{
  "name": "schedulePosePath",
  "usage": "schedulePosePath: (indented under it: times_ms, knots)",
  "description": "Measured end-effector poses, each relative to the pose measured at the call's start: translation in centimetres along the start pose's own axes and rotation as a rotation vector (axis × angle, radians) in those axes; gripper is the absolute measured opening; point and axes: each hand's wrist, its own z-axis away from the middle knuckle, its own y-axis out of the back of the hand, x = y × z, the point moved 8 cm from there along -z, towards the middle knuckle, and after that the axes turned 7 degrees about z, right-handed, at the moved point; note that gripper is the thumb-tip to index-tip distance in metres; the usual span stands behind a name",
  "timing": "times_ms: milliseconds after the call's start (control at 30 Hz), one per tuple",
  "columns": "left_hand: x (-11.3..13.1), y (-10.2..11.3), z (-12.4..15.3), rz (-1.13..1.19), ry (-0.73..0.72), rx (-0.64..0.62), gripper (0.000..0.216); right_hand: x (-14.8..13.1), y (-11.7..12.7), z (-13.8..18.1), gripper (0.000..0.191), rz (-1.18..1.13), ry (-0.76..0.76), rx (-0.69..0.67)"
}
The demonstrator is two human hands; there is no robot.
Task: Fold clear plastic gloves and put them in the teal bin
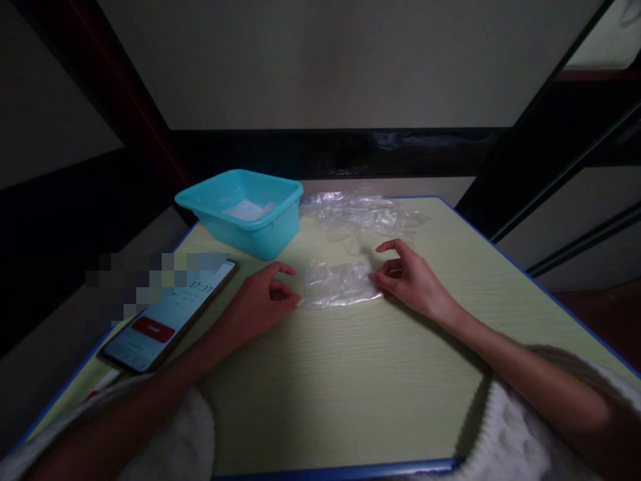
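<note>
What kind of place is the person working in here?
Probably a small, dim indoor room, perhaps a dormitory. A small desk with a pale wood-grain top and blue edge stands by a plain wall, dark frame bars cross behind it, and a teal basin and a phone lie on it.

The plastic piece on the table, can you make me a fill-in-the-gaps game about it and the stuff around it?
1. The left hand and the right hand touch the two ____ of the folded plastic piece on the table.
2. The phone lies on the person's ____ side.
3. The loose plastic pile lies to the ____ of the teal tub.
Missing words: ends; left; right.
</note>
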Motion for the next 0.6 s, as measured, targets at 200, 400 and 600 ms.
schedulePosePath:
  times_ms: [200,400,600]
  knots:
    - [0.2,-0.1,-0.1,-0.008,-0.018,0.008,0.034,-1.2,0.2,0.1,0.026,0.374,0.215,0.091]
    - [0.1,0.0,0.0,-0.007,-0.026,0.012,0.032,-3.2,0.2,1.1,0.020,0.578,0.451,0.106]
    - [-0.2,-0.2,-0.1,-0.001,-0.036,-0.003,0.033,-3.4,-2.9,3.1,0.061,0.879,0.553,-0.121]
